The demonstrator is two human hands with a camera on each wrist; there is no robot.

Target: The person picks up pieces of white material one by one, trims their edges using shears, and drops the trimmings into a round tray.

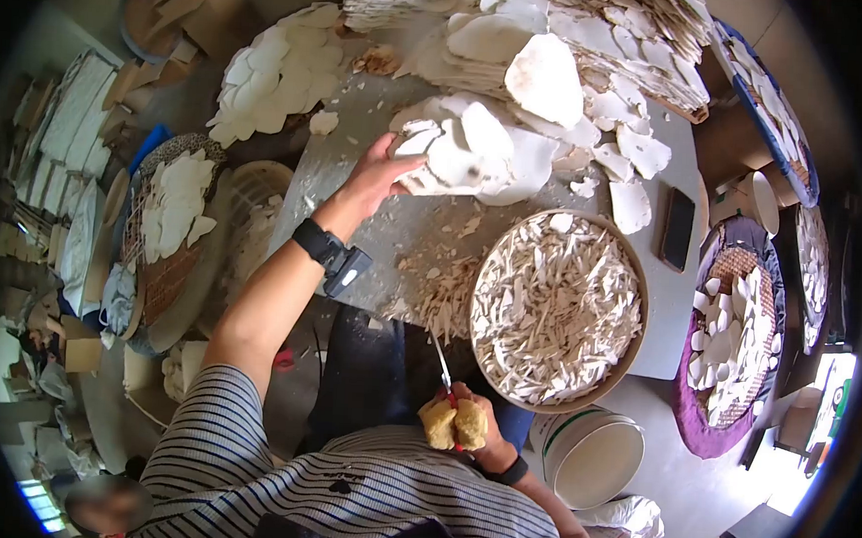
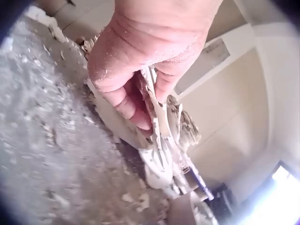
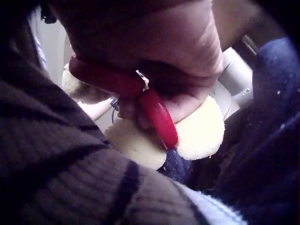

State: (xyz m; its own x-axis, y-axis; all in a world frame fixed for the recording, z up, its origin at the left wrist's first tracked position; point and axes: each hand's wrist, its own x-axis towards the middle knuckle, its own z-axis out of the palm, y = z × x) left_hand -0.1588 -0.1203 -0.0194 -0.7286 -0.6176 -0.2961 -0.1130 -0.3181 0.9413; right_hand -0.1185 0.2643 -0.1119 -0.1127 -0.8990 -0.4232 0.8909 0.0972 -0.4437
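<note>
My left hand (image 1: pixel 366 178) grips the left edge of several flat white pieces (image 1: pixel 460 155) above the grey table; the left wrist view shows thumb and fingers (image 2: pixel 136 108) pinching their thin edges (image 2: pixel 152 98). Low in front of my body, my right hand (image 1: pixel 477 420) holds scissors (image 1: pixel 443 361) by red handles (image 3: pixel 159 117) wrapped with yellow padding (image 3: pixel 201 133), blades pointing up toward the table edge. Right of the blades, a round basin (image 1: pixel 642 321) is full of thin white strips. Part of my right hand's fingers is hidden by the padding in the head view.
Stacks of white sheets (image 1: pixel 489 36) stand at the table's back. A phone (image 1: pixel 677 229) lies on its right side. Strips and crumbs (image 1: pixel 449 294) lie at the front edge. A white bucket (image 1: pixel 596 459) stands below the basin; trays of pieces (image 1: pixel 735 345) flank the table.
</note>
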